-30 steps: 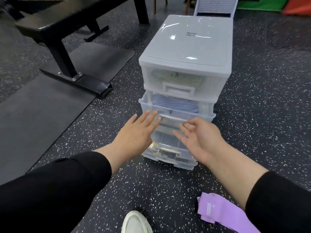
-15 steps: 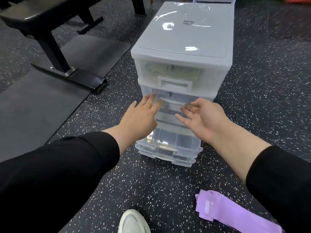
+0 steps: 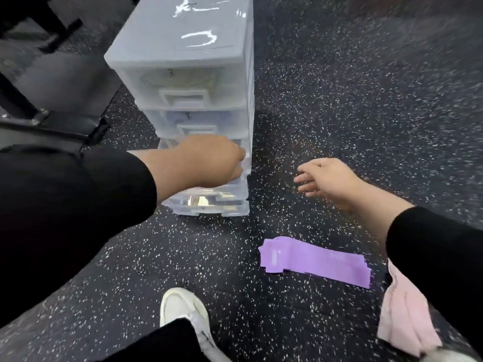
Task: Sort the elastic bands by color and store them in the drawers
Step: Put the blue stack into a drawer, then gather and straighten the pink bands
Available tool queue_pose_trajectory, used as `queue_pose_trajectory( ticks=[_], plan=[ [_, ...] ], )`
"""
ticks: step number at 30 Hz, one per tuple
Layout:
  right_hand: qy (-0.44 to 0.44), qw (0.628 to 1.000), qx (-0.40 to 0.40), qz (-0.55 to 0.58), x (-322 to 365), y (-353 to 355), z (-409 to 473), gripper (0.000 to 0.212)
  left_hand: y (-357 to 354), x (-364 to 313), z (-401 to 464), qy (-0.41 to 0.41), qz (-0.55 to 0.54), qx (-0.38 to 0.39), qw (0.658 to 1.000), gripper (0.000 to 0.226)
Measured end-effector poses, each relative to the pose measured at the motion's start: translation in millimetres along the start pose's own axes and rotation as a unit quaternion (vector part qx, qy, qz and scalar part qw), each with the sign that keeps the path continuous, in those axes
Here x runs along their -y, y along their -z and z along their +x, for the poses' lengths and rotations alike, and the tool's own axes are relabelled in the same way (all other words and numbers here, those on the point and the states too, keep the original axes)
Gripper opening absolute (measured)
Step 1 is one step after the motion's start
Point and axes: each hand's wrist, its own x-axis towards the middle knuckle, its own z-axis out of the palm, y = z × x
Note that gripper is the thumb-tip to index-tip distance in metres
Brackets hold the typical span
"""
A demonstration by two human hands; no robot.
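Change: the second drawer that stood open half a second earlier sat flush; the right hand had left the drawer unit.
Left hand: on the third drawer's front; fingertips hidden, grip unclear.
Right fingers: loosely spread, empty, over bare floor.
Purple bands: below the right fingers, near.
Pink bands: at the right sleeve.
Meaning: likely purple next.

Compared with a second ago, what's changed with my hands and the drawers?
The second drawer, ajar a second ago, is now shut. The left hand has dropped to the third drawer, its fingers hidden, so a grip is unclear. The right hand has swung away to the right, open over the floor. The purple bands still lie there untouched.
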Motion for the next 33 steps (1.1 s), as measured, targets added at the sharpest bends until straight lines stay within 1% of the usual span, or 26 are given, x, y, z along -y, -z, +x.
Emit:
queue_pose_trajectory(
  ticks=[3,5,8,12,14,16,19,23,26,31,33],
  plan=[
    [0.005,0.997,-0.03,-0.076,-29.9,30.1,-15.5,0.019,19.4,-43.9,8.6,-0.056,0.061,0.055,0.995,0.041],
    [0.005,0.988,-0.017,-0.154,-49.1,43.0,-27.3,0.022,24.0,-71.7,16.7,-0.066,0.066,0.064,0.994,0.04],
    [0.003,0.964,0.013,-0.266,-79.3,57.4,-37.8,0.022,8.8,-113.8,30.3,-0.059,0.037,0.065,0.995,0.035],
    [0.009,0.944,0.031,-0.33,-111.6,69.7,-46.5,0.021,-46.2,-165.5,35.0,-0.045,-0.061,0.077,0.994,0.022],
    [0.005,0.941,0.026,-0.337,-126.4,76.6,-49.0,0.022,-73.0,-187.8,33.2,-0.046,-0.08,0.093,0.991,0.018],
    [-0.01,0.938,0.015,-0.345,-143.4,85.2,-49.6,0.025,-90.2,-209.7,33.3,-0.065,-0.071,0.107,0.99,0.023],
    [-0.048,0.934,0.0,-0.353,-174.8,103.2,-48.9,0.032,-99.1,-243.8,43.1,-0.082,-0.094,0.108,0.986,0.027],
    [-0.126,0.939,-0.072,-0.311,-211.9,133.9,-46.3,0.045,-98.9,-280.2,65.3,-0.074,-0.144,0.098,0.982,0.024],
    [-0.168,0.936,-0.125,-0.284,-234.6,153.1,-44.0,0.053,-102.5,-301.7,79.6,-0.064,-0.182,0.103,0.976,0.023],
    [-0.236,0.924,-0.136,-0.269,-263.4,161.7,-38.2,0.043,-111.5,-323.4,101.0,-0.053,-0.227,0.139,0.962,0.025],
    [-0.256,0.92,-0.161,-0.249,-271.5,162.0,-34.1,0.046,-113.8,-327.5,110.9,-0.049,-0.245,0.142,0.958,0.025]
  ],
)
